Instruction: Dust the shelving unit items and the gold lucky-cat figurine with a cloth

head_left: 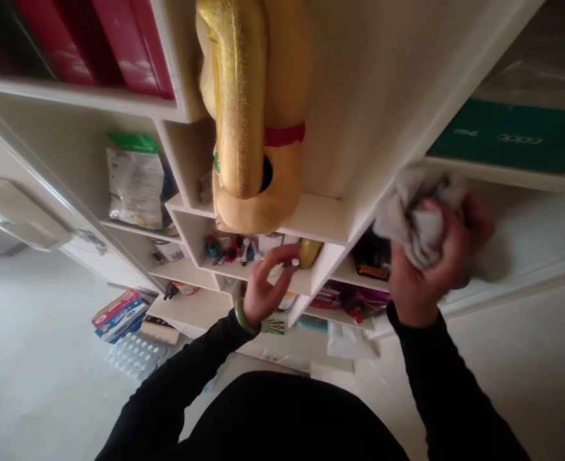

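A grey cloth (pixel 419 214) is bunched up in my right hand (pixel 431 256), its fingers wrapped round it, beside the right upright of the shelving. My left hand (pixel 270 282) is raised in front of the shelf below a gold figurine (pixel 241 115), with a green bangle (pixel 244 315) at the wrist. Between its curled fingertips a small white thing (pixel 295 262) shows, too small to name. A yellowish rounded object (pixel 310 253) stands on the shelf just beyond those fingertips.
White shelving (pixel 330 218) surrounds both hands. Red binders (pixel 136 45) stand at upper left, above a green-and-white bag (pixel 136 179). A green box (pixel 513 137) lies at upper right. Boxes (pixel 122 314) and an egg tray (pixel 138 353) are low on the left.
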`<state>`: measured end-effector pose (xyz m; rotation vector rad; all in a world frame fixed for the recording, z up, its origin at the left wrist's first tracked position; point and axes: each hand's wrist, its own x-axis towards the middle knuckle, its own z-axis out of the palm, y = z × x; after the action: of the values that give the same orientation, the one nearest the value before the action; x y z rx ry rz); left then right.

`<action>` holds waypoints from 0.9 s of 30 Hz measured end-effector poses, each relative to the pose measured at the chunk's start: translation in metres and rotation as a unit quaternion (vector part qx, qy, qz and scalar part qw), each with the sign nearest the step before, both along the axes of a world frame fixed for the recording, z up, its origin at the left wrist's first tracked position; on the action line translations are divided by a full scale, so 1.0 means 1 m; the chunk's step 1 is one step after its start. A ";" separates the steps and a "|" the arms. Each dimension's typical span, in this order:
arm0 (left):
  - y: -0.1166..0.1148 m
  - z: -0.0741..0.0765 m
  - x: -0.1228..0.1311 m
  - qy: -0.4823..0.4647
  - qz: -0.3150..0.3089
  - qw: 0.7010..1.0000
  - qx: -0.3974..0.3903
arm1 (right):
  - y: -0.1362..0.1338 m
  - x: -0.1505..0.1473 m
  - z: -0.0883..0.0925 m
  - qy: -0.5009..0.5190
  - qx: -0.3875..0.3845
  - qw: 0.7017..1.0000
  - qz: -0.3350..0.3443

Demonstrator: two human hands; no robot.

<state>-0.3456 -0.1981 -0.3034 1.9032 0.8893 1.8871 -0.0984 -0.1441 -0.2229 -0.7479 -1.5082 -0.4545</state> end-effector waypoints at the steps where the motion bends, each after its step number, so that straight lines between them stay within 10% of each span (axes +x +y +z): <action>1: 0.000 0.001 -0.003 -0.024 0.012 1.000 -0.009 | 0.015 -0.001 0.008 -0.062 0.007 0.998 -0.013; 6: -0.003 0.000 -0.008 -0.039 0.053 0.998 0.010 | 0.058 -0.021 -0.042 -0.107 -0.069 0.987 -0.095; 11: 0.008 0.007 -0.011 0.070 0.094 0.993 0.000 | 0.035 -0.034 -0.114 -0.047 -0.228 0.970 -0.066; 16: 0.040 0.006 0.000 0.262 0.105 0.959 0.030 | 0.006 -0.023 -0.132 -0.054 -0.262 0.963 -0.020; 21: 0.056 -0.014 0.006 0.366 0.163 0.916 -0.005 | -0.031 -0.012 -0.096 -0.096 -0.309 0.942 0.090; 24: 0.056 -0.026 0.004 0.371 0.199 0.907 0.009 | -0.038 -0.020 -0.041 -0.133 -0.167 0.977 0.007; 27: 0.056 -0.032 0.001 0.378 0.216 0.900 0.027 | -0.020 -0.040 0.000 -0.281 -0.157 0.945 -0.058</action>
<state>-0.3445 -0.1422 -0.3354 2.7056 1.6059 1.3248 -0.1385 -0.1643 -0.2231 -1.0158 -2.1115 -0.5522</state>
